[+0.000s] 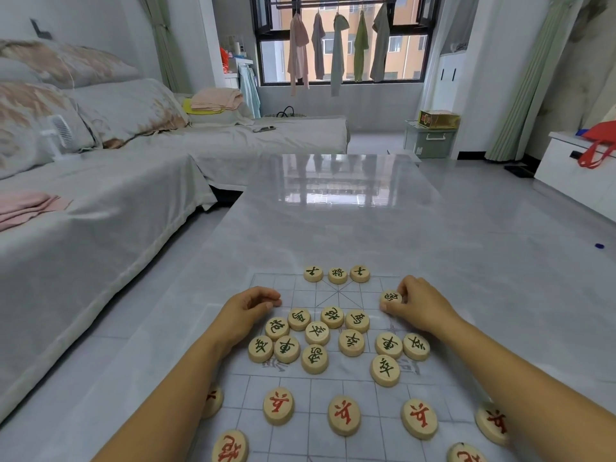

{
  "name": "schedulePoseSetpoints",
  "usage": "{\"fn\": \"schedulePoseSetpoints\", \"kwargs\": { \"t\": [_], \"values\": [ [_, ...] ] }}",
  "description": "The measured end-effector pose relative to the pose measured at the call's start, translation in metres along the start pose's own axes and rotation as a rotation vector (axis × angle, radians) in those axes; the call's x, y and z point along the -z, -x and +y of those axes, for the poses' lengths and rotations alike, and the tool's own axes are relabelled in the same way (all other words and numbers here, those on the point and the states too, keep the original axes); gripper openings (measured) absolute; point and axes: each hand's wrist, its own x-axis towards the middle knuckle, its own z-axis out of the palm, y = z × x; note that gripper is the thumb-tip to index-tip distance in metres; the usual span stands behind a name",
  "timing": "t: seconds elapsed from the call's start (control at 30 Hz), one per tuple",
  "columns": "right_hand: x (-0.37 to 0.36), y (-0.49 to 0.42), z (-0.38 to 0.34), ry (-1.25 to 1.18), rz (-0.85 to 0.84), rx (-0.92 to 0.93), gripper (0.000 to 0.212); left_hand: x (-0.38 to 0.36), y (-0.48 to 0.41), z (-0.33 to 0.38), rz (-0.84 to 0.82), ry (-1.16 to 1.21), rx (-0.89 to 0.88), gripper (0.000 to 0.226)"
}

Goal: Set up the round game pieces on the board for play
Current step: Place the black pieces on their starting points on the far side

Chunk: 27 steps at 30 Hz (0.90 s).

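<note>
Head view. A pale gridded board [363, 390] lies on the near end of a glossy grey table [333, 228]. Three black-lettered pieces [337, 275] stand side by side in a row on the board's far edge. A loose cluster of black-lettered pieces [316, 333] occupies the middle of the board, several of them touching. On the near half, red-lettered pieces [344, 415] stand well apart in a row, the leftmost partly hidden by the left forearm; two more red pieces are cut off at the near edge.

The right hand [418, 306] pinches one black-lettered piece [390, 298] between thumb and fingertips at the far right of the board. The left hand [248, 308] rests at the far left of the board with fingers curled; whether it encloses a piece cannot be told. A covered sofa [100, 195] stands left of the table.
</note>
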Motion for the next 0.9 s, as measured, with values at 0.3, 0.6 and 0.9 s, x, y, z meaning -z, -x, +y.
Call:
{"fn": "schedulePoseSetpoints", "kwargs": {
  "t": [0.3, 0.6, 0.9],
  "values": [
    [0.008, -0.01, 0.006, -0.024, -0.052, 0.023, 0.051, 0.001, -0.002, -0.002, 0.009, 0.027, 0.002, 0.017],
    [-0.002, -0.018, 0.008, -0.085, 0.065, 0.05, 0.039, 0.002, -0.003, -0.002, 0.021, 0.079, 0.01, 0.017],
    [-0.005, -0.031, 0.011, -0.105, 0.092, 0.032, 0.037, 0.001, -0.002, -0.002, 0.024, 0.072, 0.009, 0.017]
  ]
}}
